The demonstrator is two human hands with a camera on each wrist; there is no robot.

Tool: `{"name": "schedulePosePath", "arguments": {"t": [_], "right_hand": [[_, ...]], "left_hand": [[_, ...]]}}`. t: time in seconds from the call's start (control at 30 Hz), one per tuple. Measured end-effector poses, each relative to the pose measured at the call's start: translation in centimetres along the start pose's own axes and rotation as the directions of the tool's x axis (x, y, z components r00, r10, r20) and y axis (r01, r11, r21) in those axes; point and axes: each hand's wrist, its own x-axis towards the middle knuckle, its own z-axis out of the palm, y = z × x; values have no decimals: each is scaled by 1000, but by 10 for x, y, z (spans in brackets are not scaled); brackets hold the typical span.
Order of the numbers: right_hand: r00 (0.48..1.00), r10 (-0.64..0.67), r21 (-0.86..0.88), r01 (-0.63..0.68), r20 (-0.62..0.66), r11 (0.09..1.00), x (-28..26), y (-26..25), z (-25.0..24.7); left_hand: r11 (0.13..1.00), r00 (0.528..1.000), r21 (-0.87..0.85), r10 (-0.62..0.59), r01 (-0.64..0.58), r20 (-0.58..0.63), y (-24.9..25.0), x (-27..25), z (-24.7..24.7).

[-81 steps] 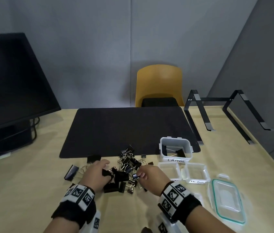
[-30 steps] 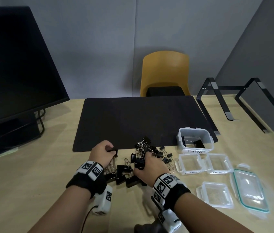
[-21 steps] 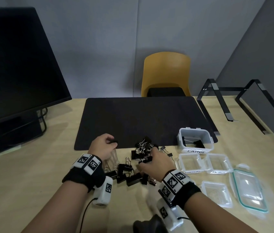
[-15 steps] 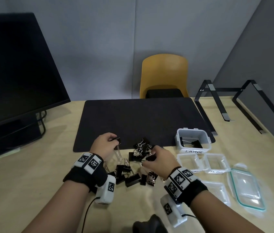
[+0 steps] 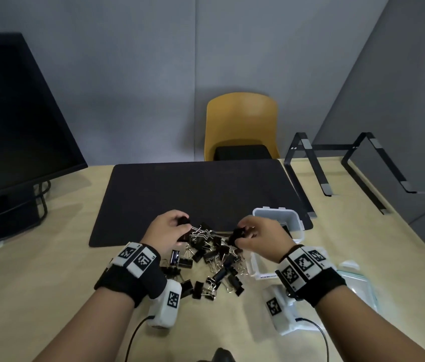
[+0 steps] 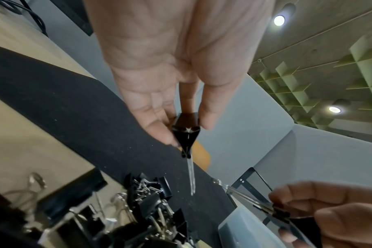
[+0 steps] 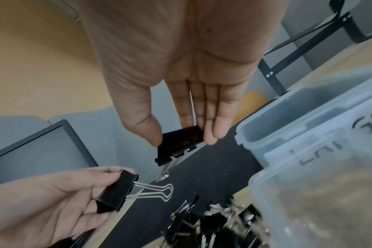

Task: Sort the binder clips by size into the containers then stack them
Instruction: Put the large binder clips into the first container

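Observation:
A heap of black binder clips (image 5: pixel 211 259) lies on the wooden table between my hands. Raised above the heap, my left hand (image 5: pixel 171 227) pinches a large black binder clip (image 6: pixel 186 132) between thumb and fingers, its wire handles pointing right. My right hand (image 5: pixel 255 235) pinches another large black clip (image 7: pixel 181 142) just left of the clear container labelled LARGE (image 5: pixel 282 218), which my hand partly hides. In the right wrist view the left hand's clip (image 7: pixel 117 193) shows below. Empty clear containers (image 5: pixel 261 267) sit under my right wrist.
A black desk mat (image 5: pixel 198 194) covers the table behind the heap. A dark monitor (image 5: pixel 10 137) stands at left, a black laptop stand (image 5: pixel 336 165) at right, a yellow chair (image 5: pixel 240 126) beyond. A container lid (image 5: pixel 362 283) lies at far right.
Both hands have risen from the heap, each with a large clip. My right hand moved right toward the LARGE container; my left hand lifted its clip and moved slightly right.

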Motion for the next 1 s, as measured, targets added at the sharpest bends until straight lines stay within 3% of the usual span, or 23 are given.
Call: {"name": "schedulePosePath", "arguments": {"t": [0.3,0.5,0.73,0.87,1.0], "right_hand": [[999,2,-9,-2,-49,1000,12,44,-57],[1000,18,-260,-21,-13,965,30,80,-86],[998,-4,-493,36,66,869,45,112,-88],[986,-88,-555,152,141,818,43,115,-86],[980,-118,-568,189,159,801,43,117,-82]], "left_hand": [[991,998,-135,-8,-1,-67,22,4,43],[978,997,-211,-23,8,-67,32,3,68],[974,998,-227,-15,-1,-67,38,2,89],[985,994,-169,4,-22,-109,40,5,99],[995,983,-51,76,-86,-167,42,8,105]]}}
